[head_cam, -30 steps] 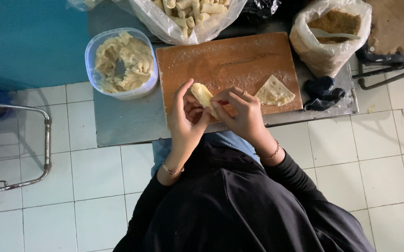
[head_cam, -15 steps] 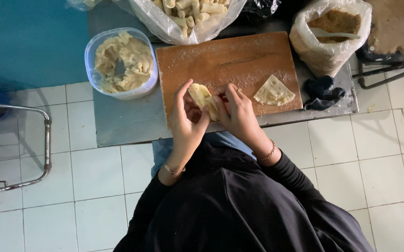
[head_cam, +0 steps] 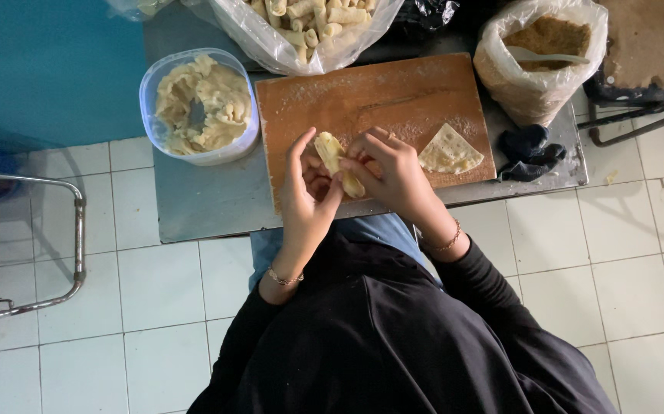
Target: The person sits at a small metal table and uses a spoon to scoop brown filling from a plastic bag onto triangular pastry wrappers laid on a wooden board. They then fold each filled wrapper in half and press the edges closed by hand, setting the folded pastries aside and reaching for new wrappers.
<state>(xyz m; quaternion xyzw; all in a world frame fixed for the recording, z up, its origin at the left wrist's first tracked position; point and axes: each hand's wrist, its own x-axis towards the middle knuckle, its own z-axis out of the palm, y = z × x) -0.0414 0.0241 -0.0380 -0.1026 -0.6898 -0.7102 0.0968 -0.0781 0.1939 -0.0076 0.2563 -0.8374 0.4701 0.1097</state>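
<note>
The grey worktop [head_cam: 217,199] carries a floured wooden board [head_cam: 378,96], and above the board's near edge both hands meet on one small roll of pale dough [head_cam: 338,162]; its long axis runs slantwise from upper left to lower right; the left hand [head_cam: 306,201] cradles it from below-left, grip half closed around it; the right hand [head_cam: 393,172] pinches its lower end from the right, fingertips closed; a flat folded wrapper [head_cam: 450,151] lies just right of that hand, apart from it.

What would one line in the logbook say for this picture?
left hand: holds dough roll | right hand: pinching roll | under: wooden board | flat wrapper: on board, right | filling tub: left
</note>
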